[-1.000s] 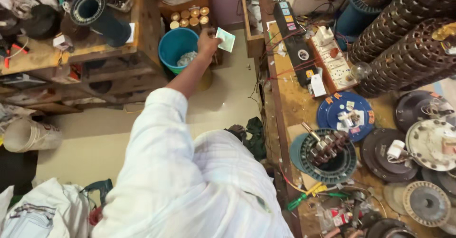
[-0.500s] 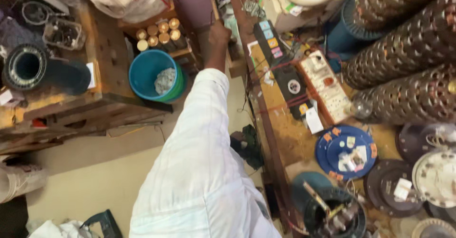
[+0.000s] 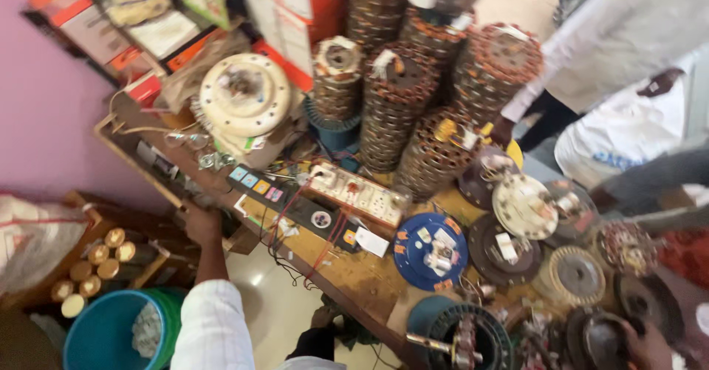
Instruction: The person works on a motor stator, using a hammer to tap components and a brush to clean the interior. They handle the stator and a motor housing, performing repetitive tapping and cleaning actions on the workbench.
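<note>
My left hand (image 3: pixel 201 222), at the end of a white sleeve, reaches to the near edge of the wooden workbench (image 3: pixel 354 278), next to a black switch strip (image 3: pixel 284 196) with coloured buttons. Its fingers are hidden against the bench edge, so I cannot tell whether it holds anything. A blue bucket (image 3: pixel 103 333) with crumpled scraps stands below my arm. At the bottom right edge my right hand (image 3: pixel 646 344) shows only in part, blurred, among dark round motor parts.
Tall stacks of copper-wound stators (image 3: pixel 391 104) and a cream fan motor (image 3: pixel 244 93) crowd the bench back. A white socket board (image 3: pixel 358 193), a blue round plate (image 3: pixel 430 250) and several rotor discs lie on it. Another person in white (image 3: pixel 620 38) stands at the right.
My left hand left the blue bucket, where it held a small pale paper, and moved to the bench edge. The view swung right and up over the workbench.
</note>
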